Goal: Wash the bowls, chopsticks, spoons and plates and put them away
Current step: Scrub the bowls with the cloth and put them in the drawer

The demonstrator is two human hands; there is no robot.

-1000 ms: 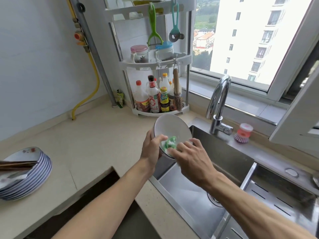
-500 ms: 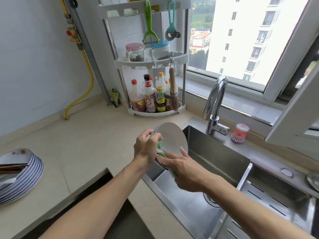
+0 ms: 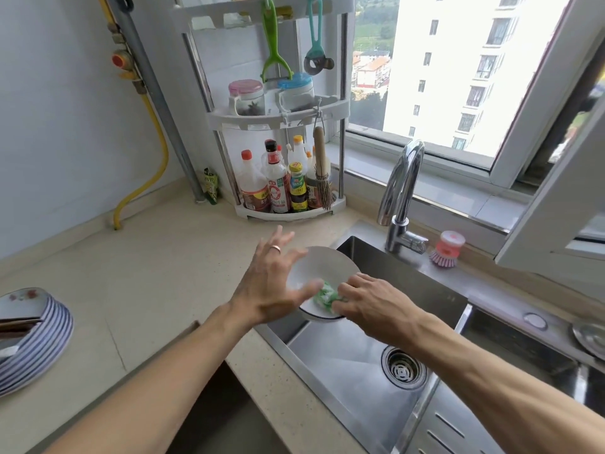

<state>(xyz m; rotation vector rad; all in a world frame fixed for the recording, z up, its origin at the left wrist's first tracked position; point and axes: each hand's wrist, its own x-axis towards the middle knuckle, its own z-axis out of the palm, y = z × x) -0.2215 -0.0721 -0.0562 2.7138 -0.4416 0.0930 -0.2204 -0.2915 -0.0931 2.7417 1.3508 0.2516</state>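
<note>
- Item under wash: one white bowl (image 3: pixel 319 267), held tilted over the near left corner of the sink (image 3: pixel 357 365), its hollow facing the camera and a dark band at its lower rim.
- Left hand (image 3: pixel 273 283): fingers spread and nearly straight across the bowl's left rim, thumb reaching over the inner face. It appears to steady or turn the bowl with flat fingers, not clamp it. A ring shows on one finger.
- Right hand (image 3: pixel 370 301): fingers curled down on a green scouring pad (image 3: pixel 325 297), pressing it against the inside of the bowl near the lower rim.
- Handling judgement, bowl: stiff glazed ware, probably ceramic, moderate in weight and breakable if it drops onto the steel. Wet or soapy glaze would be slippery, though no water or suds can be confirmed here. Best hold is at the rim, thumb inside and fingers behind the outer wall; the present open-fingered contact looks the weaker option.
- Handling judgement, pad: soft, light and compressible; it conforms to the curve and needs only finger pressure.
- Awaiting wash: a stack of blue-striped plates (image 3: pixel 36 342) at the left edge of the table (image 3: pixel 147 276), with dark chopsticks (image 3: pixel 16 326) lying across the top. The stack would be heavy and is best taken one plate at a time by the rim; the thin, smooth chopsticks are best gripped as a bundle.
- Faucet (image 3: pixel 401 191): no flow visible.
</note>
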